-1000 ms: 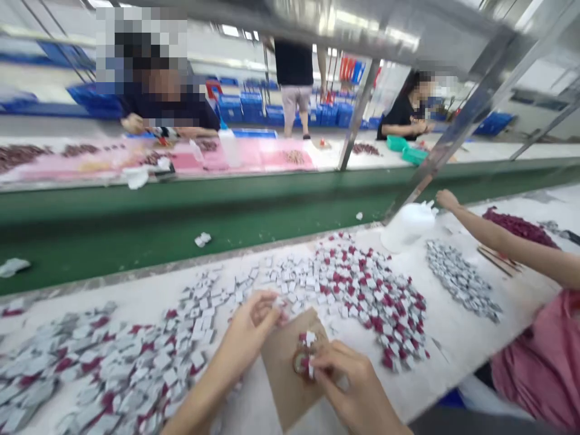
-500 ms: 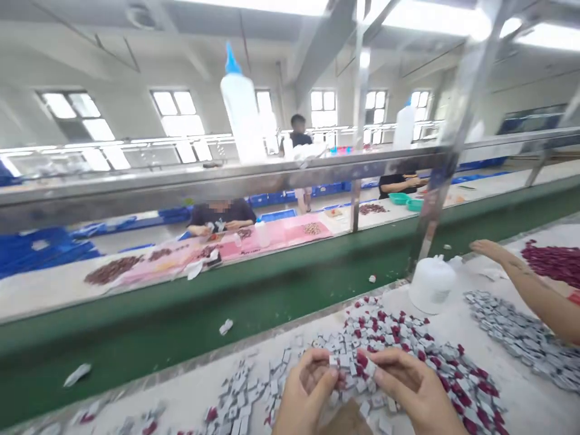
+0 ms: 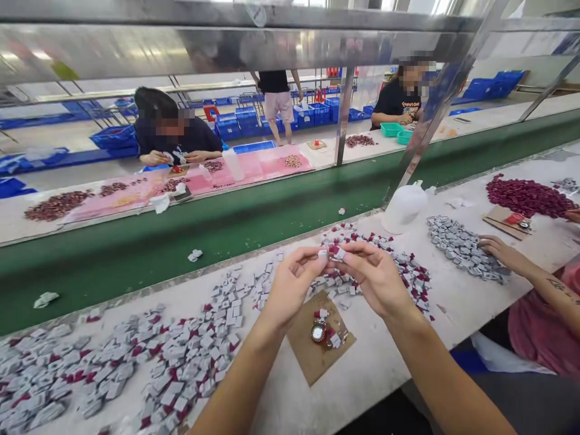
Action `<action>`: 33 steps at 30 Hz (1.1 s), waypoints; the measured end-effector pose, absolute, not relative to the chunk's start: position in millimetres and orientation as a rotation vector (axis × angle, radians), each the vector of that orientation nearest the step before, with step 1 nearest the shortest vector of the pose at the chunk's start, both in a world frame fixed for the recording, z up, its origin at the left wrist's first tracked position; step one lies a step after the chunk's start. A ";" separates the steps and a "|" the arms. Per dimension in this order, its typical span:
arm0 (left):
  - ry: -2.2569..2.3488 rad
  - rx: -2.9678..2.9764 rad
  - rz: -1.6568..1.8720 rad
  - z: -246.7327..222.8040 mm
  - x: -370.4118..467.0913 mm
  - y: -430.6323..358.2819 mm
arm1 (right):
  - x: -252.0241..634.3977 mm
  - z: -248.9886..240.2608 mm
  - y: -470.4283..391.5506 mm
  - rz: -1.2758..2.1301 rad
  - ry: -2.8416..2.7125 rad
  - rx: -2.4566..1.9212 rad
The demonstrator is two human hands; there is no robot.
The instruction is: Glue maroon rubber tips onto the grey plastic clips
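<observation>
My left hand [image 3: 292,284] pinches a small pale grey block [image 3: 322,254] between thumb and fingertips. Right beside it, my right hand [image 3: 378,278] grips a small maroon-and-grey piece [image 3: 336,252] the same way. The two pieces are nearly touching; whether they meet is too small to tell. Below my hands lies a brown cardboard square [image 3: 308,365], bearing a small red-rimmed round pot [image 3: 318,332] and a few maroon and grey pieces [image 3: 334,339]. Behind my right hand spreads a heap of mixed grey and maroon pieces [image 3: 414,275].
Another heap of pieces [image 3: 176,362] covers the left of the table. A white plastic container [image 3: 405,208] stands at the back. To the right, a co-worker's hand [image 3: 498,249] rests at a grey heap [image 3: 462,248], near a maroon pile [image 3: 521,196]. A green belt [image 3: 254,223] runs beyond.
My view has tilted down, showing the cardboard and pot. My hands have come together, bringing their pieces close. The co-worker's hand has moved back from the belt side to the grey heap.
</observation>
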State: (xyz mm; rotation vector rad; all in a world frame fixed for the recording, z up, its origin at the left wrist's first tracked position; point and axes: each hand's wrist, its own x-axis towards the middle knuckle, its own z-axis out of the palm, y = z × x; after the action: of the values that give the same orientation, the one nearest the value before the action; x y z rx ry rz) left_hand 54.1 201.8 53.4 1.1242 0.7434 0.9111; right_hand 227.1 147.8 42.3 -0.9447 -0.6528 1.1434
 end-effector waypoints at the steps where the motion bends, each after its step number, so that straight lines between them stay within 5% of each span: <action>1: 0.746 1.123 0.910 53.0 54.8 201.5 | 228.1 41.5 146.9 1.142 -0.654 -0.942; 33: 0.811 1.464 0.682 38.7 43.1 242.1 | 246.5 28.3 179.4 1.148 -1.181 -1.290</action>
State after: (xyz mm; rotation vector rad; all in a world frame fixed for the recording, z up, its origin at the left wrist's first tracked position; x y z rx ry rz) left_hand 43.1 242.1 38.7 1.4639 0.8110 0.6825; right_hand 246.5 179.4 28.3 -1.2896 -1.1808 1.1475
